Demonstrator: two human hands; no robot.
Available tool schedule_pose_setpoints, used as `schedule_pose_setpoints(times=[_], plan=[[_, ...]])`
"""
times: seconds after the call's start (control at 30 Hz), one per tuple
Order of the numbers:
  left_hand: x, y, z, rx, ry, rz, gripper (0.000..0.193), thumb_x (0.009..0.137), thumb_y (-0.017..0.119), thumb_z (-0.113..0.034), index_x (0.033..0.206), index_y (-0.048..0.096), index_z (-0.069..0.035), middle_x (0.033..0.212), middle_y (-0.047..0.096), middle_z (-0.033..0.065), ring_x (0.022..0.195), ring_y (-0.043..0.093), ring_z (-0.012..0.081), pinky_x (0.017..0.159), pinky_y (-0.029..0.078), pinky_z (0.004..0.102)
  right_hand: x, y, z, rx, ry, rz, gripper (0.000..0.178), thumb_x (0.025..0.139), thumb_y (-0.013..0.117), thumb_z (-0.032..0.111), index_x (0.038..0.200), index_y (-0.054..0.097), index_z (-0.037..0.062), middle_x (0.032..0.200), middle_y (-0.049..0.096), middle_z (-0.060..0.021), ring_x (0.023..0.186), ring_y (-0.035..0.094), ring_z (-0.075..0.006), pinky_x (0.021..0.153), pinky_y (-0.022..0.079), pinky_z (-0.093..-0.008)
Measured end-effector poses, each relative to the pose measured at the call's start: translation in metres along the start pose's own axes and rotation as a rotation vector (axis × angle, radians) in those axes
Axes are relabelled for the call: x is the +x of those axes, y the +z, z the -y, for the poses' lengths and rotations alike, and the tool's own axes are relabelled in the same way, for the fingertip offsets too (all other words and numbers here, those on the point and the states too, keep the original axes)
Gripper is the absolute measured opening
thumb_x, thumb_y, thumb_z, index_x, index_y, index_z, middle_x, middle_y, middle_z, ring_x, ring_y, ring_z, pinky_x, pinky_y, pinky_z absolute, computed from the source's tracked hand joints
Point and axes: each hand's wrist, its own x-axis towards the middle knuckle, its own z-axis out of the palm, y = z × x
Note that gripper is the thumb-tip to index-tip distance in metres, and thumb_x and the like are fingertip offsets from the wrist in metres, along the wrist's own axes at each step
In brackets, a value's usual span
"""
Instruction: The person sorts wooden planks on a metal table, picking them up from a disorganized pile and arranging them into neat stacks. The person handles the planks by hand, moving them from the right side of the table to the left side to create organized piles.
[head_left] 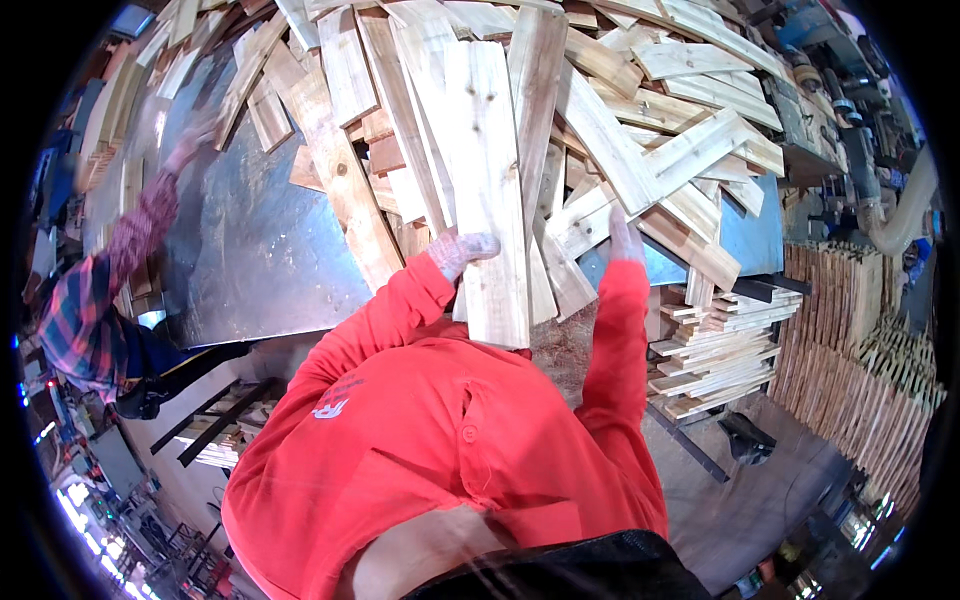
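A long pale board (485, 150) with small knots stands lengthwise before me, its near end close to my red shirt. My left hand (465, 250) is closed on its left edge, the thumb lying over the face. My right hand (625, 242) is farther right, seen nearly edge-on with its fingers stretched forward. It is beside a slanting plank (585, 222) and the end of another board (610, 150); whether it touches either I cannot tell. Many loose boards lie criss-cross in a heap beyond both hands.
A bare metal tabletop (265, 250) spreads to the left. Another person in a checked shirt (85, 320) reaches over its far-left side. Stacked boards (715, 350) stand at the right below the table edge, next to tall rows of upright slats (850, 370). Pipes (890, 220) run behind them.
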Motion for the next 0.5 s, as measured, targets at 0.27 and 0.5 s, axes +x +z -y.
schedule_pose_setpoints(times=[0.27, 0.5], plan=[[-0.025, -0.042, -0.029, 0.091, 0.291, 0.176, 0.046, 0.089, 0.066, -0.039, 0.113, 0.061, 0.0, 0.101, 0.067, 0.0055, 0.094, 0.063, 0.016, 0.086, 0.052, 0.0334, 0.076, -0.051, -0.062, 0.23, -0.116, -0.314, 0.052, 0.085, 0.071, 0.038, 0.117, 0.06, -0.002, 0.104, 0.066, -0.0137, 0.089, 0.061, -0.0268, 0.079, 0.051, -0.037], [-0.021, -0.093, -0.05, 0.064, 0.156, -0.175, 0.036, 0.085, 0.067, -0.026, 0.11, 0.067, 0.001, 0.1, 0.07, 0.0074, 0.09, 0.067, 0.019, 0.087, 0.053, 0.033, -0.02, -0.096, 0.158, 0.176, -0.665, -0.326, 0.04, 0.093, 0.058, 0.025, 0.117, 0.056, -0.0073, 0.101, 0.067, -0.0174, 0.088, 0.065, -0.0307, 0.076, 0.055, -0.0403]])
